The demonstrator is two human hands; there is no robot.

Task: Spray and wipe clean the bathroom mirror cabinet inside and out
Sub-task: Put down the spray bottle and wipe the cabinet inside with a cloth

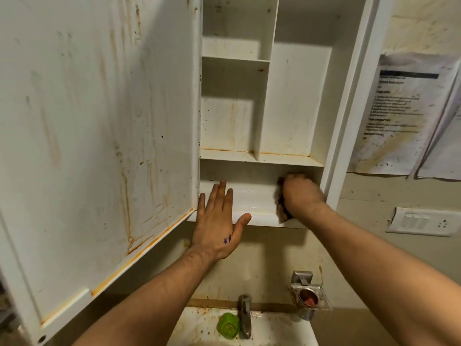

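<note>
Step in hand: wiping inside the mirror cabinet (349, 96), lowest compartment. The door (99, 121) hangs open to the left, inner face streaked w/ rusty brown runs and an orange line along its btm edge.

The right hand (301, 196) has its fingers curled round a dark scrub pad (280, 208) and presses it on the bottom shelf (252, 203) at the right end, close to the side wall. It looks a bit blurred, so prob mid-stroke. The left hand (219, 221) lies flat on the same shelf at the hinge side, fingers straight and slightly spread, thumb out along the front lip. It holds nothing and looks like a brace.

The shelf reads whiter and glossy between the hands, so I'd judge it partly done. The upper compartments aren't: the middle shelf (262, 157) has an orange line at the back, and the back panels show drips and specks. The rest of the inside, the door face and the mirror front are left to do. The mirror side can't be seen from here.

Next move, as I judge it: draw the pad leftward along the shelf, w/ the left hand lifting clear, then go up a level. Corners and the back seam need the pad's edge + firm pressure. No spray bottle in view, so re-wetting means finding it first.

Below are a stained basin (199, 325), a tap (245, 318) and a green lump (228, 327) just beside the tap; can't tell what it is. On the wall to the right are stained printed sheets (404, 113) and a switch plate (421, 222)
</note>
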